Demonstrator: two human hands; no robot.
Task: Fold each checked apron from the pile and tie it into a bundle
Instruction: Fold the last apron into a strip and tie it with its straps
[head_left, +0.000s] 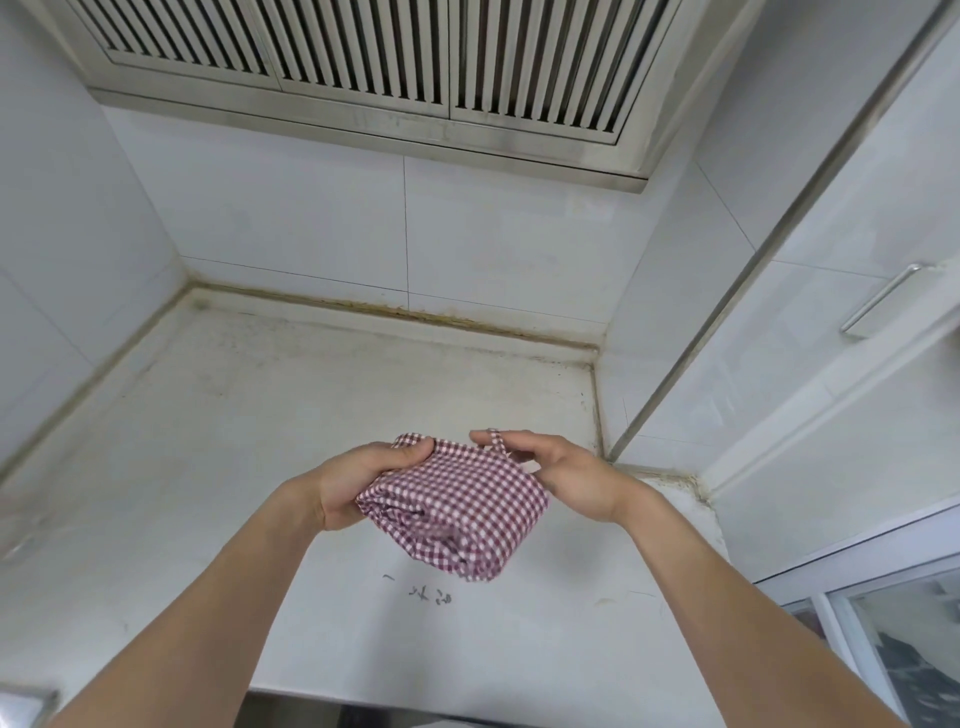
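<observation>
A red-and-white checked apron, folded into a thick packet, is held just above the white counter. My left hand grips its left side, fingers curled under and thumb on top. At the packet's far right corner my right hand pinches a narrow checked strap that loops over its fingers. No pile of other aprons is in view.
The counter sits in a tiled alcove with walls at left, back and right. A slatted metal hood hangs overhead. A white cabinet door with a metal handle stands at right. Small dark marks lie on the counter near its front edge.
</observation>
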